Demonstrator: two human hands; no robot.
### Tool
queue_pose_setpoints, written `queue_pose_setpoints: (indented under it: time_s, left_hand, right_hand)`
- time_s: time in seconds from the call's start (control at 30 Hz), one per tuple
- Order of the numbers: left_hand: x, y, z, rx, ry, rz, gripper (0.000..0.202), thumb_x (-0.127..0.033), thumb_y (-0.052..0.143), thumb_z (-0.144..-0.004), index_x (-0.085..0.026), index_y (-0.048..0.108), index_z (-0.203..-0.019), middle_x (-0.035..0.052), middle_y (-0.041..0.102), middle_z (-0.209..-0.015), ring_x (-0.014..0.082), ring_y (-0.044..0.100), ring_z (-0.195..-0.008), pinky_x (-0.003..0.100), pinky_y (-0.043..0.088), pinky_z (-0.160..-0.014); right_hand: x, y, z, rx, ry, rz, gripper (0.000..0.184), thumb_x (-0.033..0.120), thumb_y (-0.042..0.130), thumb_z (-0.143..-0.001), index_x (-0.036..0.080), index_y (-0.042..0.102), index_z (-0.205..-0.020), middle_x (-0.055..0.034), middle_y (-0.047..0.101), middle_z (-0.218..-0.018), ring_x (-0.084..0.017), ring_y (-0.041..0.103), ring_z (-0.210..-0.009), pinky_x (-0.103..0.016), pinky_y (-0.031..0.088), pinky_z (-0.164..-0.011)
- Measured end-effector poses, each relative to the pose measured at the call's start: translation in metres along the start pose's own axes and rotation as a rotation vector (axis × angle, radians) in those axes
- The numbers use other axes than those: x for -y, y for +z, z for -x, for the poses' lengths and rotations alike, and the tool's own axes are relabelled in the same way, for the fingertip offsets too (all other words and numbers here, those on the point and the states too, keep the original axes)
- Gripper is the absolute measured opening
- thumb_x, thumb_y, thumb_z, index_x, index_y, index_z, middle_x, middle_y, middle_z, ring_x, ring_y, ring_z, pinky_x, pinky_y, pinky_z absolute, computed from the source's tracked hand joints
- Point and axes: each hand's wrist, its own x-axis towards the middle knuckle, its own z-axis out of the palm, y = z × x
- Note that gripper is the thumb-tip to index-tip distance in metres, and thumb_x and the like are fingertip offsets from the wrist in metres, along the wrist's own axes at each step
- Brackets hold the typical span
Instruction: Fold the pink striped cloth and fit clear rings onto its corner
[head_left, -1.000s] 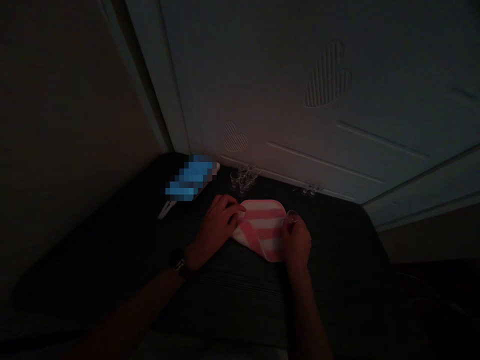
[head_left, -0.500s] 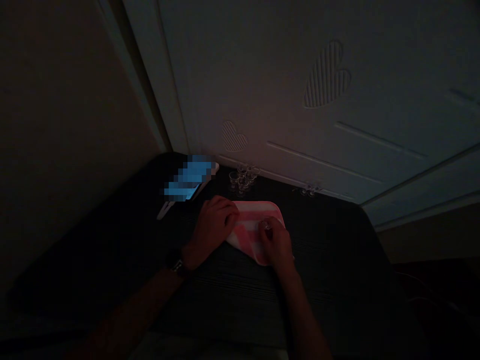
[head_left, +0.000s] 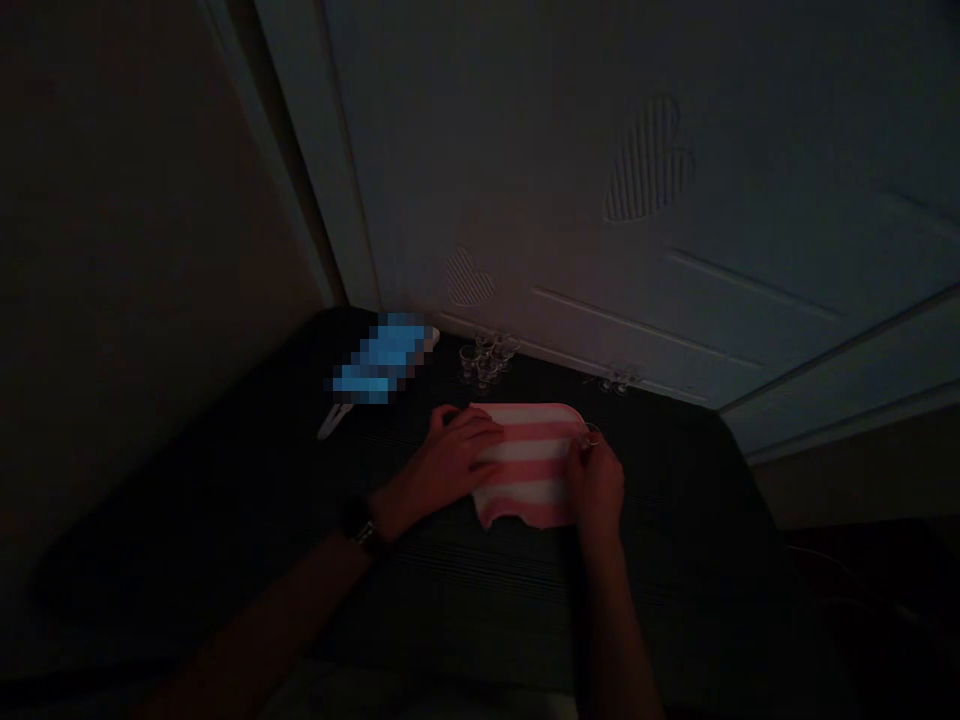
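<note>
While the room sits in near darkness, the person leans both hands over a striped cloth (head_left: 529, 455) just below the middle of the frame. It lies on the dark desk (head_left: 465, 600), whose right edge runs down from a rounded corner at the right of the frame; its left edge slants toward the lower left. I see plenty of desktop from the cloth to either edge and to the bottom of the frame. Toward the top, room is tighter: a cluster of small glasses (head_left: 487, 362) stands near the cloth, just before a pale panel (head_left: 555, 190) with raised hearts, and a few smaller pieces (head_left: 616, 381), too dim to name, sit along its foot farther right.

The left hand (head_left: 454, 460) has its fingers apart, laid over the cloth's left side. The right hand (head_left: 598, 485) is clamped on a small glass (head_left: 590, 434) at the cloth's right side, the rim peeking above the fingers toward the top of the frame. Most of that glass is hidden, so I can't tell its long axis. The pink and white stripes run left to right, the upper right corner is rounded, and the lower edge ripples. A lit device (head_left: 382, 360) leans left of the cluster.
</note>
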Motion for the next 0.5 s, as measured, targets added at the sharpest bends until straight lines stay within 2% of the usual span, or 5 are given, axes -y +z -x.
queue_pose_setpoints:
  time_s: [0.13, 0.23, 0.37, 0.5]
  left_hand:
    - [0.002, 0.002, 0.001, 0.024, 0.003, 0.013, 0.041, -0.03, 0.06, -0.076, -0.026, 0.051, -0.116, 0.0042, 0.056, -0.118, 0.0221, 0.043, -0.115, 0.044, 0.02, -0.096]
    - [0.006, 0.002, 0.001, 0.033, -0.015, -0.003, 0.044, -0.032, 0.06, -0.075, -0.025, 0.049, -0.118, 0.0055, 0.054, -0.12, 0.0231, 0.042, -0.115, 0.044, 0.019, -0.096]
    - [0.005, 0.002, 0.002, 0.052, -0.01, -0.05, 0.049, -0.034, 0.057, -0.077, -0.025, 0.044, -0.123, 0.0077, 0.05, -0.125, 0.0244, 0.041, -0.117, 0.047, 0.018, -0.098]
    - [0.0, 0.001, 0.003, 0.054, 0.014, -0.108, 0.049, -0.034, 0.055, -0.079, -0.024, 0.041, -0.125, 0.0085, 0.048, -0.128, 0.024, 0.041, -0.118, 0.049, 0.016, -0.101]
  right_hand:
    - [-0.003, 0.001, -0.001, -0.029, -0.002, -0.021, 0.035, 0.032, 0.033, -0.087, 0.013, 0.057, -0.103, -0.0121, 0.063, -0.097, -0.021, 0.059, -0.081, -0.03, 0.04, -0.068]
    - [-0.006, 0.002, -0.003, -0.018, -0.017, -0.087, 0.033, 0.033, 0.034, -0.086, 0.015, 0.059, -0.097, -0.0098, 0.064, -0.09, -0.019, 0.058, -0.076, -0.028, 0.04, -0.066]
    - [-0.004, 0.004, -0.005, 0.041, -0.039, -0.243, 0.03, 0.036, 0.04, -0.083, 0.016, 0.06, -0.092, -0.0068, 0.065, -0.081, -0.017, 0.058, -0.069, -0.025, 0.041, -0.061]
    - [0.013, 0.01, -0.003, 0.137, -0.082, -0.418, 0.023, 0.032, 0.049, -0.078, 0.016, 0.06, -0.09, -0.0038, 0.065, -0.077, -0.015, 0.058, -0.067, -0.024, 0.042, -0.06]
